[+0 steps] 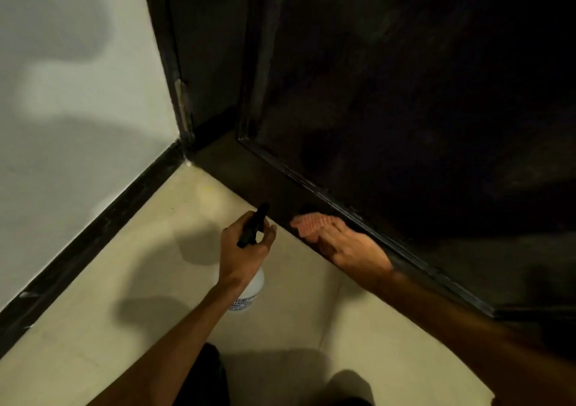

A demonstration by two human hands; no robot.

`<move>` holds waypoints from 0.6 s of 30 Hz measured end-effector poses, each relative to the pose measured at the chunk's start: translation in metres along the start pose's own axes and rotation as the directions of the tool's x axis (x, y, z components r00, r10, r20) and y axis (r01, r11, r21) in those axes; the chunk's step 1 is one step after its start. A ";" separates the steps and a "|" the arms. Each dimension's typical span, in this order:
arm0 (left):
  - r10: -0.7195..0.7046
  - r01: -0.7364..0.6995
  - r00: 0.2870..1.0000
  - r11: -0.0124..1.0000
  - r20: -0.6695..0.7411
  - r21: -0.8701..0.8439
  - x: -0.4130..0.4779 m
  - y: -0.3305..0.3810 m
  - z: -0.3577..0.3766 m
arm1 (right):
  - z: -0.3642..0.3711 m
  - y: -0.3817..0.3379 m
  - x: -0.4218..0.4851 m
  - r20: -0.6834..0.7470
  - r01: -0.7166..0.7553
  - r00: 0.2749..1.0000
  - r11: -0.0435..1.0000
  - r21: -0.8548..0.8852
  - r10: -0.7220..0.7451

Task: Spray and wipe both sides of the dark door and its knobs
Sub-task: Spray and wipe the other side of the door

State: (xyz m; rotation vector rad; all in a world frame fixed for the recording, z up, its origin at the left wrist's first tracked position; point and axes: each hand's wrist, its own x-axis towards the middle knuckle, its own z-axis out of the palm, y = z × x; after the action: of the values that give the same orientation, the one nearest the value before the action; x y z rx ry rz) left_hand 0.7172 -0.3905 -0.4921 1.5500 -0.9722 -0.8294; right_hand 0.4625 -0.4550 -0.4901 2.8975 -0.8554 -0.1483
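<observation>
The dark door (405,93) fills the right and top of the view, and I look down at its bottom rail. My left hand (243,249) grips a white spray bottle (249,293) by its black trigger head, nozzle aimed at the rail near the floor. My right hand (352,246) presses a pink cloth (308,223) flat against the bottom rail, fingers straight. No knob is in view.
A white wall (78,93) with a black skirting board (93,240) runs along the left to the dark door frame (184,109), which has a hinge. Beige floor tiles (140,327) lie below. My dark-clothed knees show at the bottom edge.
</observation>
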 end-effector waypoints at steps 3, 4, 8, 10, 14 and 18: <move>0.017 -0.017 1.000 1.000 -0.004 0.004 -0.010 -0.007 0.012 | -0.023 -0.004 0.002 -0.159 0.019 0.986 0.982 -0.187 -0.049; 0.034 -0.034 0.999 0.999 0.009 0.011 -0.017 -0.006 0.020 | -0.019 -0.010 -0.013 -0.112 -0.017 0.994 0.980 -0.198 -0.005; 0.062 -0.062 0.998 0.998 0.033 0.008 -0.026 0.001 0.031 | 0.054 -0.019 -0.084 0.301 0.079 0.953 0.981 -0.175 -0.023; 0.096 -0.098 0.995 0.995 0.038 0.037 -0.024 0.005 0.030 | 0.043 -0.008 -0.082 0.264 0.080 0.964 0.961 -0.266 -0.007; 0.076 -0.078 0.996 0.996 0.039 0.053 -0.034 -0.001 0.031 | 0.007 -0.003 -0.055 -0.091 0.041 0.995 0.992 -0.116 -0.052; 0.028 -0.029 0.992 1.000 0.123 0.010 -0.056 0.010 0.051 | 0.032 -0.007 -0.104 0.089 -0.190 0.980 0.972 0.138 0.179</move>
State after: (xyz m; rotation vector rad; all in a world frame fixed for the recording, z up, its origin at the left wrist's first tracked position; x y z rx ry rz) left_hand 0.6460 -0.3620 -0.4904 1.5052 -1.0877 -0.9089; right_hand 0.3753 -0.3947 -0.5169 2.9403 -1.1918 -0.1870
